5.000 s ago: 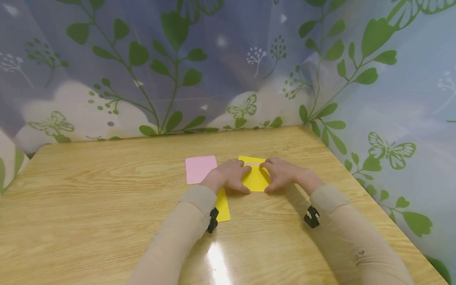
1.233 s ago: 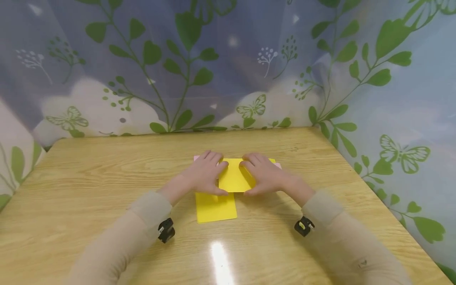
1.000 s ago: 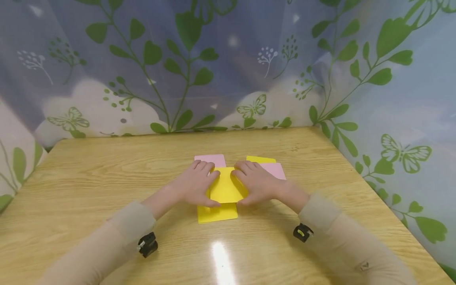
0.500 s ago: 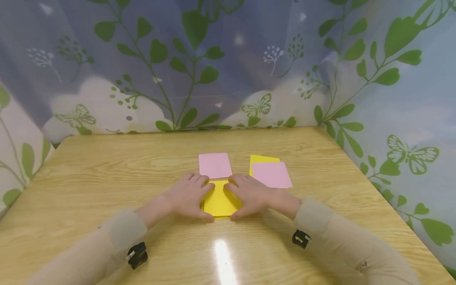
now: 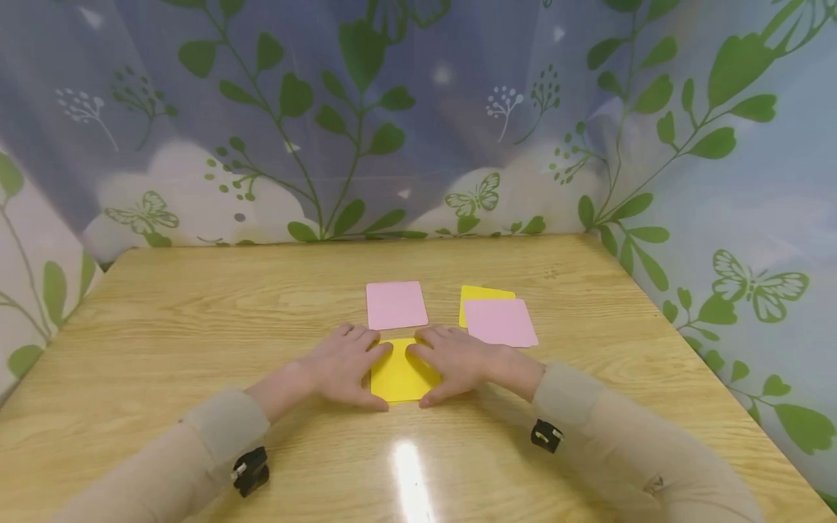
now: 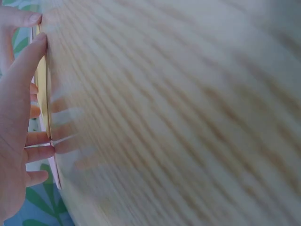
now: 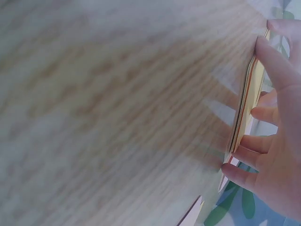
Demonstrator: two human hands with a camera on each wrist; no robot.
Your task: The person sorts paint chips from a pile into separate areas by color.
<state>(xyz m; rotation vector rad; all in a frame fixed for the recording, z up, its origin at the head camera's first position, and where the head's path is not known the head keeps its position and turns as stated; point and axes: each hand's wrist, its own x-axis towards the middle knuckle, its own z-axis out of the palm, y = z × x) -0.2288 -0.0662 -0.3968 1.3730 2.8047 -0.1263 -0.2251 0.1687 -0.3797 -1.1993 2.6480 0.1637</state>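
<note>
A yellow square card (image 5: pixel 404 374) lies on top of a low stack on the table. My left hand (image 5: pixel 343 367) grips its left side, thumb at the near corner and fingers toward the far edge. My right hand (image 5: pixel 458 361) holds the right side the same way. Edge-on in the right wrist view, the stack (image 7: pixel 253 89) shows several thin layers between thumb and fingers. The left wrist view shows the yellow edge (image 6: pixel 42 80) low against the table. The lower cards are mostly hidden under the top one.
Just beyond the hands lies a pink square card (image 5: pixel 396 305). To its right, another pink card (image 5: pixel 502 322) partly covers a yellow card (image 5: pixel 484 292). The wooden table (image 5: pixel 216 312) meets a leaf-patterned curtain (image 5: pixel 392 181) at the back and right.
Both hands have carried a yellow card leftward and nearer, onto the yellow card lying there, and squared it up. A pink card on the right has come into view where it was picked up.
</note>
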